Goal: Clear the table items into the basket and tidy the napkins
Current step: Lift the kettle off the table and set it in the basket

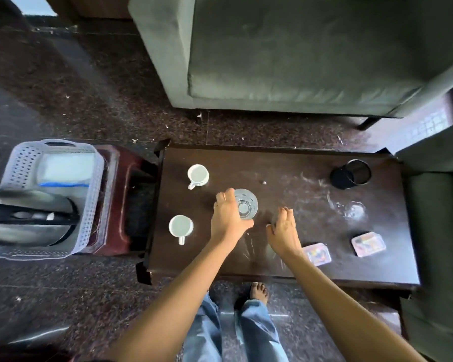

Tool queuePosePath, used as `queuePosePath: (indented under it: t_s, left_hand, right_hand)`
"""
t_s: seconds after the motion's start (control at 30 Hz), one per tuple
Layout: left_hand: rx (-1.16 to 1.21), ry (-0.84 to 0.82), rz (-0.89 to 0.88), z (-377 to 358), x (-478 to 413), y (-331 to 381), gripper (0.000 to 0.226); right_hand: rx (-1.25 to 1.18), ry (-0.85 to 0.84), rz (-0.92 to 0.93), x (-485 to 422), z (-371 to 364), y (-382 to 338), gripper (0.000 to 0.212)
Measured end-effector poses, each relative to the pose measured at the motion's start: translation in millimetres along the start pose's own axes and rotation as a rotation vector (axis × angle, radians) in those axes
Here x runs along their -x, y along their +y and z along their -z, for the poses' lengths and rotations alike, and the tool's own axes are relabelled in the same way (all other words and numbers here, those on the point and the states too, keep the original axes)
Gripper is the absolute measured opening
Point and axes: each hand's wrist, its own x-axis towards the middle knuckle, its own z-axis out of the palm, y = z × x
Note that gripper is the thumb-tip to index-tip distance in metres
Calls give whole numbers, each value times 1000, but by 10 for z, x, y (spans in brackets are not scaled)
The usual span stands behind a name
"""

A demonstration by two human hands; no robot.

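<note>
You see: dk-brown table [220, 165]; white far mug [198, 175] 10 o'clock, white near mug [181, 226] 8 o'clock; clear dotted glass [246, 206] ctr; black mesh cup [351, 173] 2 o'clock; pale perforated basket [24, 163] 9 o'clock.

Basket [19, 163] on stool [115, 194] left of table [298, 173]; on table far mug [198, 175], near mug [180, 226] left, glass [246, 206] centre.

Tabletop [285, 163] count. White mug [198, 175] [181, 226]: two. Clear glass [246, 205] [353, 210]: two. Square coaster [318, 254] [368, 243]: two. Black mesh holder [351, 175]: one. Small loose object [263, 182]: one. Beside the tabletop, perforated basket [19, 163]: one. Dark red stool [120, 178]: one. Basket contents: too blurred to count. Hands: two, left hand [229, 215], right hand [284, 232].
</note>
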Motion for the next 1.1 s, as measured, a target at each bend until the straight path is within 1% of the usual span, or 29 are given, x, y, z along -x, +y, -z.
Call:
queuePosePath:
  t_s: [0.27, 0.4, 0.47, 0.63, 0.8, 0.87, 0.97, 1.03, 1.1]
  left_hand:
    - [-150, -151, -18, -585, 122, 54, 83]
    - [-169, -155, -6, -863, 160, 15, 84]
    - [-185, -157, -3, -985, 181, 1, 85]
    - [-228, -178, 7, -1216, 181, -34, 85]
    - [-294, -187, 3, -1352, 174, -94, 87]
    - [-314, -181, -4, -1378, 174, -109, 89]
    - [-351, -178, 1, -1407, 174, -85, 90]
    - [-365, -207, 18, -1414, 170, -55, 99]
    - [-361, -229, 28, -1391, 171, -33, 118]
  right_hand:
    - [-68, 19, -41, -7, -80, 465, 50]
    - [-54, 33, -19, 1, -117, 670, 50]
    - [-89, 37, -16, 27, -110, 736, 50]
    - [-105, 46, -15, 52, -151, 903, 37]
    - [-102, 67, -6, 48, -204, 1019, 32]
    - [-102, 73, -9, 53, -212, 1047, 32]
    - [-100, 48, -32, 50, -232, 1083, 39]
    - [-94, 40, -42, 61, -238, 1082, 42]
    - [-91, 38, -41, 82, -216, 1030, 41]
